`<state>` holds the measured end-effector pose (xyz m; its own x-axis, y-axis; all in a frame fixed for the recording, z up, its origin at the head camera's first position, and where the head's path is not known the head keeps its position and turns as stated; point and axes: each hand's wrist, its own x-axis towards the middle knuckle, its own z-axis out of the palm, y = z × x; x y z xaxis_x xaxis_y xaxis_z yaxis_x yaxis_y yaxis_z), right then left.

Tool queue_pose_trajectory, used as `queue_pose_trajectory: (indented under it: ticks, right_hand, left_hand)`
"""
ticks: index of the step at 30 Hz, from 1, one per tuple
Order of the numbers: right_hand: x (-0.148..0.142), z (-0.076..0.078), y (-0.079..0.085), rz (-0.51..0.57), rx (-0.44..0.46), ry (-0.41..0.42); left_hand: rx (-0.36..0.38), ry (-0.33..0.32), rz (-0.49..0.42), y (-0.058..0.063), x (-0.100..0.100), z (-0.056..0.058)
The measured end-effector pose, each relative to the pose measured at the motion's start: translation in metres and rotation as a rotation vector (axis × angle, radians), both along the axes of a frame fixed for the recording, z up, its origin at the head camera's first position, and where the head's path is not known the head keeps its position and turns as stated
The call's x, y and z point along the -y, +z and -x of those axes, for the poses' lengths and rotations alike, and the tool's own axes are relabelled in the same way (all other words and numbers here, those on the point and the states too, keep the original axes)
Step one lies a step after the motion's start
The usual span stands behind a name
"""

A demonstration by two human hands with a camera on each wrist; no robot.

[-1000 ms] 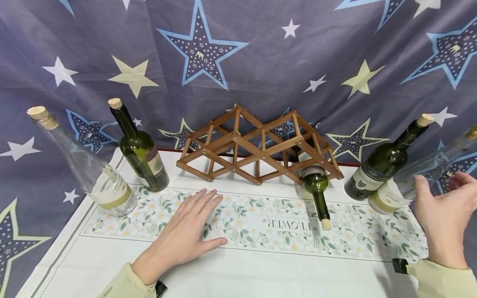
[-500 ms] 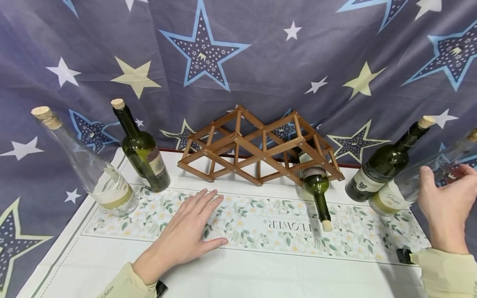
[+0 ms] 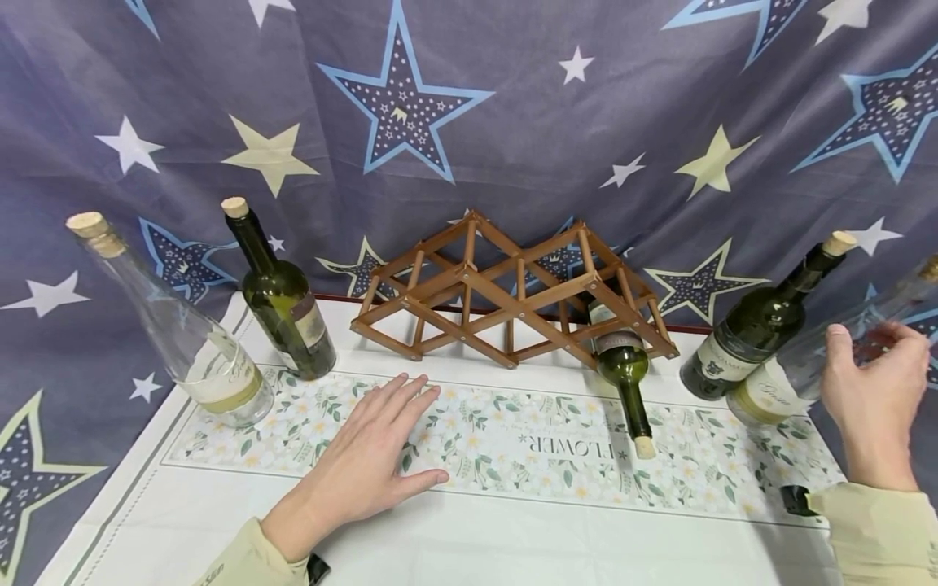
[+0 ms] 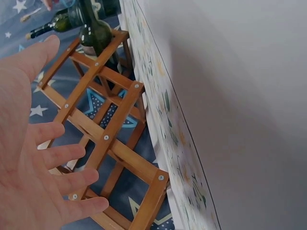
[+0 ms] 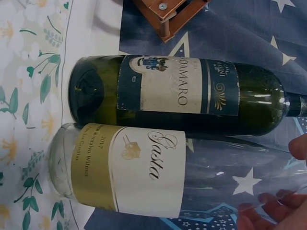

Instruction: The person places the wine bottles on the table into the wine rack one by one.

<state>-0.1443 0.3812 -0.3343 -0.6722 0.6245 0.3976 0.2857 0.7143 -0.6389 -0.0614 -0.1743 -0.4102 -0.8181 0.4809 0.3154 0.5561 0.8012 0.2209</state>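
Note:
My right hand (image 3: 875, 399) is at the upper part of a clear glass wine bottle (image 3: 765, 395) at the far right. In the right wrist view the bottle's label (image 5: 148, 172) reads "Gasta"; thumb and curled fingers (image 5: 276, 211) lie on either side of the glass. Touching or nearly touching it stands a corked green wine bottle (image 3: 736, 346). My left hand (image 3: 359, 464) is spread, palm down, over the floral runner (image 3: 498, 456) and holds nothing. Beyond it is a wooden folding wine rack (image 3: 466, 275). One green bottle (image 3: 623, 366) lies in its right end, corked neck forward.
On the left stand a corked clear bottle (image 3: 230, 378) and a corked green bottle (image 3: 282, 297). A star-patterned cloth (image 3: 513, 138) hangs right behind the rack. White cloth (image 3: 513, 545) covers the table.
My right hand has shifted slightly up along the clear bottle, its fingers closing in round the glass. The bottles, the rack and my left hand stay put; the head view tilts slightly.

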Motion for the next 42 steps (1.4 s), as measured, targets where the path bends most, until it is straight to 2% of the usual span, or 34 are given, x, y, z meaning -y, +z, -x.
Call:
queue_pose_trajectory:
  ticks: [6, 14, 25, 31, 33, 39, 42]
  right_hand:
    - [-0.004, 0.003, -0.003, 0.002, -0.006, 0.019]
    - [-0.004, 0.004, -0.004, -0.016, 0.041, 0.026]
    - [0.0, -0.003, -0.002, 0.024, 0.016, 0.013]
    - [0.003, -0.008, -0.002, 0.003, 0.024, -0.019]
    - [0.004, -0.01, -0.001, 0.006, 0.015, -0.02]
    - [0.011, -0.02, 0.002, 0.015, -0.092, 0.004]
    - [0.016, -0.024, 0.005, 0.028, -0.096, 0.002]
  left_hand:
    - [-0.003, 0.0, -0.004, -0.001, 0.0, 0.0]
    - [0.004, 0.005, 0.007, -0.002, 0.0, 0.001]
    - [0.011, 0.007, 0.001, -0.001, 0.0, 0.0]
    - [0.007, 0.007, 0.007, -0.001, 0.0, 0.001]
    - [0.001, 0.006, 0.006, -0.001, 0.0, 0.001]
    - [0.004, 0.006, 0.004, 0.0, 0.0, 0.001]
    - [0.005, 0.004, 0.004, 0.0, 0.0, 0.001]
